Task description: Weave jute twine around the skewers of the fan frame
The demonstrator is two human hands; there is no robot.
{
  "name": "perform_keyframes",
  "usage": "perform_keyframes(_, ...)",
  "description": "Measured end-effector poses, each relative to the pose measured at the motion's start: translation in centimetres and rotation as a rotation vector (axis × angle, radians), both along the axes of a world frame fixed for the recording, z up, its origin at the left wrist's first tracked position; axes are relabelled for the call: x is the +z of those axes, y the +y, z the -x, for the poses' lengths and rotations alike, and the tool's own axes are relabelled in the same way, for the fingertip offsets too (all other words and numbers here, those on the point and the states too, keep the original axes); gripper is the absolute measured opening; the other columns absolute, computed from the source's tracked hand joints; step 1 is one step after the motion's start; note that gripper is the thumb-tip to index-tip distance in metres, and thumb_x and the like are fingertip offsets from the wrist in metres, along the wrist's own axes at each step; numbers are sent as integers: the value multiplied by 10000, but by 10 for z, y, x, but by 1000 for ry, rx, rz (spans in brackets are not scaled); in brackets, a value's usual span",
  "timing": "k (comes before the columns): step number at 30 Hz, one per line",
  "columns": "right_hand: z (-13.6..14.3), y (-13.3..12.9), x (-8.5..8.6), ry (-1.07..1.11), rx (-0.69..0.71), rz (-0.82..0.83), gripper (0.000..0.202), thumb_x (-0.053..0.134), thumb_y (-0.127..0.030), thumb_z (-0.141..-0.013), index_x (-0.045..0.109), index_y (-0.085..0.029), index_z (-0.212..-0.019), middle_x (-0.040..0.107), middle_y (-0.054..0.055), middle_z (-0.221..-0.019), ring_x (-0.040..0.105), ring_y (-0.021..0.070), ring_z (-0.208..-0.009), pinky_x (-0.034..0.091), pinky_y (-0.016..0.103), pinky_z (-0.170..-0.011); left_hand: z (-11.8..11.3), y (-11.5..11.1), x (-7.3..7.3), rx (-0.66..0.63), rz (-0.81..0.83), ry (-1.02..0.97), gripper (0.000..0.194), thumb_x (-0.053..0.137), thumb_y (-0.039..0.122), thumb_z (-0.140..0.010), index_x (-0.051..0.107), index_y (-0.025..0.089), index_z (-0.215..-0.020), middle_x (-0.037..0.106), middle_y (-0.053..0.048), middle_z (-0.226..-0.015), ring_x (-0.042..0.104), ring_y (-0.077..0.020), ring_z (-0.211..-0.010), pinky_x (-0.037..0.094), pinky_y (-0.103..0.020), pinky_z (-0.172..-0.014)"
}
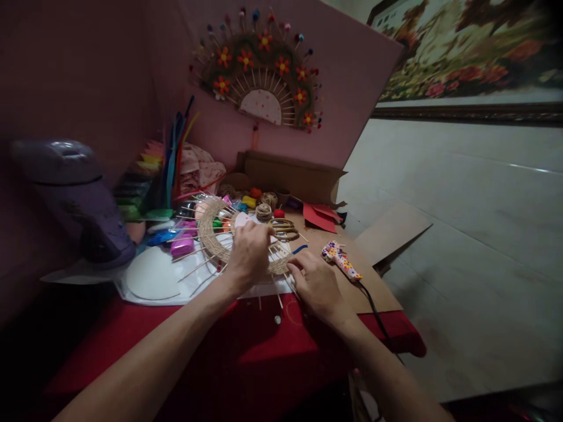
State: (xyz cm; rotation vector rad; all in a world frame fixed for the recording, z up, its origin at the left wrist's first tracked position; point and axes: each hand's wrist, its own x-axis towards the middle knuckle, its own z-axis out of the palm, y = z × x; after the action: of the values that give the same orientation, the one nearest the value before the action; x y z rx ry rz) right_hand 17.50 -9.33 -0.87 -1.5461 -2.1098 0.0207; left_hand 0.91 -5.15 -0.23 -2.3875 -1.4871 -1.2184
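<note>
A half-round fan of thin wooden sticks with a twine-wrapped band (pixel 210 234) lies tilted above the table. My left hand (pixel 250 252) is closed over its inner part, the fingers bent down and partly hiding the small pale centre piece (pixel 241 220). At the fan's right end, my right hand (pixel 317 284) pinches the band's edge between thumb and fingers. Stick ends stick out past the band towards me. Gold-handled scissors (pixel 285 230) lie just beyond my hands. A glue gun in a flower-patterned cover (pixel 341 261) rests to the right, its cord hanging over the edge.
A white disc (pixel 152 274) and coloured clay packs (pixel 183 237) lie left, near a purple bottle (pixel 83 205). Twine balls (pixel 264 211) and red paper (pixel 320 217) sit behind. Cardboard (pixel 373 296) covers the right side of the red cloth (pixel 176 334). A finished fan (pixel 264 76) hangs behind.
</note>
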Motion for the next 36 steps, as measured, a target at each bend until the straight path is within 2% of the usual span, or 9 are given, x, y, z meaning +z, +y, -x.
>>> perform_keyframes(3,-4,7,0,-71,-32,35,182,469,-191,-888,650,-187,-894,660,68,-940,598,186,-880,405,275,-757,13,7,9,81,-17,-127,220,397,125,-856,597,169,-938,642,-76,-832,536,-226,-870,387,-366,-804)
perform_keyframes(6,-7,18,-2,-140,-44,62,205,448,-202,-894,653,-189,-907,660,75,-966,595,194,-902,403,283,-765,28,11,21,239,71,-167,163,465,231,-854,620,181,-853,650,-66,-821,564,-211,-816,394,-335,-767)
perform_keyframes(10,-5,37,-3,-169,-58,34,212,443,-235,-899,631,-176,-977,647,96,-1040,577,209,-969,396,295,-815,52,17,33,495,202,-127,343,399,421,-894,660,203,-852,675,-92,-851,594,-247,-812,384,-328,-663)
perform_keyframes(12,2,49,0,-170,-65,43,241,441,-267,-905,613,-161,-1037,638,116,-1084,567,221,-1007,393,308,-839,64,22,35,610,263,-79,354,370,396,-900,664,205,-944,686,-126,-911,602,-292,-856,388,-354,-663)
perform_keyframes(15,18,67,5,-192,-63,111,291,442,-328,-904,591,-166,-1093,629,129,-1129,563,247,-1044,403,332,-840,83,30,30,703,351,42,325,408,338,-870,656,164,-988,676,-192,-980,595,-357,-924,409,-394,-677)
perform_keyframes(22,46,101,6,-119,-110,334,381,469,-411,-866,575,-151,-1125,633,174,-1156,592,309,-1043,426,382,-808,97,40,19,738,539,97,332,457,251,-801,630,150,-1065,658,-204,-1077,607,-370,-979,437,-414,-705)
perform_keyframes(28,42,123,2,-38,-77,385,326,536,-392,-831,613,-161,-1047,678,110,-1058,627,229,-922,437,281,-696,92,37,22,701,553,76,344,455,282,-792,649,170,-1053,675,-199,-1048,611,-358,-977,442,-400,-712)
perform_keyframes(32,33,141,13,-4,-22,374,236,534,-283,-836,647,-165,-1006,698,54,-977,618,159,-849,416,216,-650,88,34,28,682,554,58,343,412,315,-822,669,192,-1012,676,-195,-1053,613,-363,-978,441,-414,-715)
perform_keyframes(36,31,167,32,-14,27,345,206,526,-210,-834,686,-143,-945,702,48,-893,605,138,-794,402,201,-633,88,33,31,651,572,20,299,444,350,-815,687,228,-939,687,-162,-1035,618,-343,-960,438,-401,-707)
